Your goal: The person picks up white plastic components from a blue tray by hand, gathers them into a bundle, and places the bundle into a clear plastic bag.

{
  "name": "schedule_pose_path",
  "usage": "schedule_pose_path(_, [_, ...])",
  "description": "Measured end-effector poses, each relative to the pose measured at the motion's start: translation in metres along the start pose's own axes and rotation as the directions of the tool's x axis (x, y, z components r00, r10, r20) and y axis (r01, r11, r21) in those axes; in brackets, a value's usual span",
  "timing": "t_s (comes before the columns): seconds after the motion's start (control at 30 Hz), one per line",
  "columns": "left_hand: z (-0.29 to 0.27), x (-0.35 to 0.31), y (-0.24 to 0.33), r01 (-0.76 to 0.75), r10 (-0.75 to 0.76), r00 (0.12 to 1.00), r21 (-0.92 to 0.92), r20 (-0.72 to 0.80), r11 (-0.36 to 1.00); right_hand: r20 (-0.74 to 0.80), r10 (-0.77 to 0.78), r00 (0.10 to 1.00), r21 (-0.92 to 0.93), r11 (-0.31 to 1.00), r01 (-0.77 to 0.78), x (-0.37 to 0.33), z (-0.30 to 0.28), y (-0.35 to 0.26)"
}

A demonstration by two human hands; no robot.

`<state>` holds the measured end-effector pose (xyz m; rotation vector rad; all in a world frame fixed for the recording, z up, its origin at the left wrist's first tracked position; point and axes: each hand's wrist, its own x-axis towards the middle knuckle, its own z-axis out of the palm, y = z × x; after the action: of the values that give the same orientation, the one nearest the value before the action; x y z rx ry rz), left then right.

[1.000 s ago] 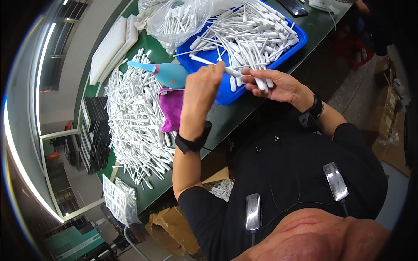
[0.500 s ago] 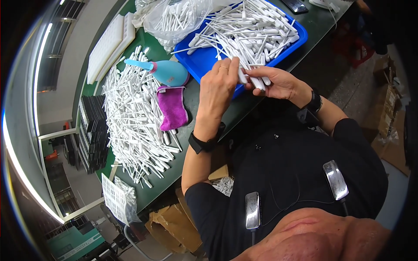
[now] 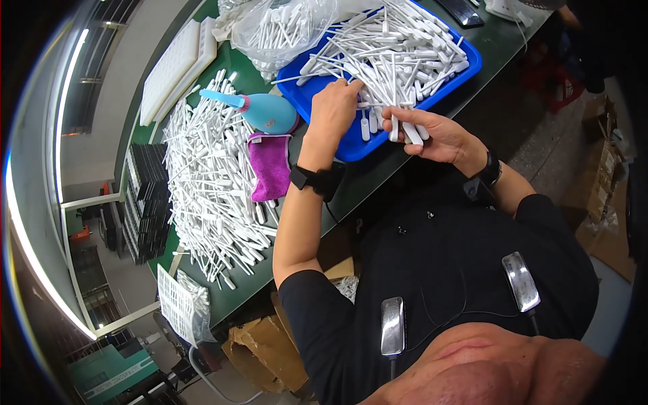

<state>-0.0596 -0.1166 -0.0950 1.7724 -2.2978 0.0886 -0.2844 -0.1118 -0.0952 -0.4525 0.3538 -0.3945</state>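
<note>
A blue tray (image 3: 353,150) holds a heap of white plastic sticks (image 3: 398,50), each with a thin stem and a thicker flat end. My right hand (image 3: 439,137) is by the tray's near edge, closed around a few of these sticks (image 3: 410,131), thick ends toward me. Over the tray's left part is my left hand (image 3: 333,110), its fingers bent in among the sticks. The fingertips are hidden, so what they pinch does not show. Several loose sticks (image 3: 366,126) lie in the tray between my hands.
Left of the tray are a blue squeeze bulb (image 3: 270,113), a purple cloth (image 3: 268,165) and a large pile of white sticks (image 3: 209,189). A clear bag of sticks (image 3: 283,34) stands behind. Black stacked trays (image 3: 145,202) and white foam slabs (image 3: 172,71) line the far left. A phone (image 3: 461,12) lies far right.
My left hand has moved left, away from my right hand, to the sticks in the tray. The right hand still holds its sticks, shifted slightly and tilted differently.
</note>
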Motion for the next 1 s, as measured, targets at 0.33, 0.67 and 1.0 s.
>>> schedule_pose_path(0.33, [-0.068, -0.014, 0.020, -0.013, 0.059, 0.993, 0.391, -0.106, 0.920, -0.089, -0.098, 0.991, -0.017, 0.995, 0.097, -0.009, -0.006, -0.013])
schedule_pose_path(0.67, [-0.062, -0.017, 0.058, -0.243, 0.180, 0.954, -0.270, -0.239, 0.932, 0.040, -0.077, 0.996, -0.047, 0.996, 0.079, -0.002, -0.007, -0.013])
schedule_pose_path(1.0, [-0.014, -0.037, 0.010, 0.120, -0.121, 0.992, 0.020, 0.044, 0.993, -0.136, -0.020, 0.991, 0.136, 0.990, 0.039, -0.014, 0.001, -0.019])
